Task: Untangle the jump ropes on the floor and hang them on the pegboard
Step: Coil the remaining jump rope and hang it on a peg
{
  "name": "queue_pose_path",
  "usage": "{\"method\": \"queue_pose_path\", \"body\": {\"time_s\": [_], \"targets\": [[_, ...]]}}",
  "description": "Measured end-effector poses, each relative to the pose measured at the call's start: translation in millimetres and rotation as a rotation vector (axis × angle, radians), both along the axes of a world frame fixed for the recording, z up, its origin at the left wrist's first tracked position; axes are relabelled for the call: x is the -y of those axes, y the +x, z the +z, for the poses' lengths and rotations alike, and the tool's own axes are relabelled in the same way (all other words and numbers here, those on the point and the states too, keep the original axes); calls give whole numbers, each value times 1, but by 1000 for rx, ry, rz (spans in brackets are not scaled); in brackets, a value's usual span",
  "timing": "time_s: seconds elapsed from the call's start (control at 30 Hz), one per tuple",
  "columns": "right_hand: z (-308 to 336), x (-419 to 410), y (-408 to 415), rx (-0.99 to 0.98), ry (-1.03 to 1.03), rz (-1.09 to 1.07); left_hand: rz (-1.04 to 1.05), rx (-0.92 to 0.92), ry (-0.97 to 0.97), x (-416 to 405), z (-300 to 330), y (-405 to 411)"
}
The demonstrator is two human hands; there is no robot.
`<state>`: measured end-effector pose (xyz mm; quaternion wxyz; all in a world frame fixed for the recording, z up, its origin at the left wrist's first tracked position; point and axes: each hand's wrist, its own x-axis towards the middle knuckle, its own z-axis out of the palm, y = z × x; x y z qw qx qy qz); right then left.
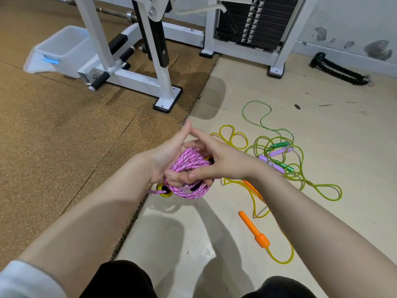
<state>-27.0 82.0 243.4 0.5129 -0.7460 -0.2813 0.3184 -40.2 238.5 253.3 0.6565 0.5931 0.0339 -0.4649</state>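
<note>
**Pink rope bundled up between both hands**

A coiled pink braided jump rope [189, 168] is held above the floor seam, right where the brown mat [64, 136] meets the pale floor [322, 136]. The bundle is gripped from below by the left hand [165, 160], fingers curled round the coils, thumb stretched straight up. The upper side of the bundle is clasped by the right hand [217, 160], several fingers curled into the loops, one finger extended to meet the left thumb. A yellow handle end [165, 193] is seen poking out beneath the coils, with a short rope tail trailing left of it.

Just right of the pink bundle, a tangle is left lying on the pale floor: a green rope [264, 117] with green handles [280, 145], lilac handles [281, 151] crossed among them, and a yellow rope [234, 136] looped through it all. Below the bundle and to its right, an orange handle [255, 230] is laid loose on the floor.

Beyond the bundle, a white gym machine frame [163, 82] is stood on the mat, with a white plastic bin [62, 48] to the frame's left.
</note>
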Motion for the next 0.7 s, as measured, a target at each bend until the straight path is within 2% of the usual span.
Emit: {"method": "queue_pose_path", "body": {"time_s": [0.13, 0.23, 0.3, 0.37, 0.47, 0.53, 0.6, 0.7], "targets": [[-1, 5, 2, -108, 44, -55, -3, -6, 8, 0, 0, 8], [-13, 9, 9, -89, 83, -190, 205, -33, -50, 2, -5, 17], [-20, 12, 12, -97, 82, -257, 354, -9, 35, 8, -12, 21], [-25, 17, 12, -123, 99, -277, 399, 75, 232, 16, -19, 24], [-30, 25, 12, -160, 127, -253, 298, 269, 573, 26, -23, 31], [-29, 27, 14, -116, 106, -280, 201, 367, 715, 35, -16, 37], [-18, 33, 14, -103, 82, -313, 107, 440, 806, 49, 1, 40], [24, 51, 13, -164, 82, -342, 5, 469, 824, 70, 44, 46]]}}
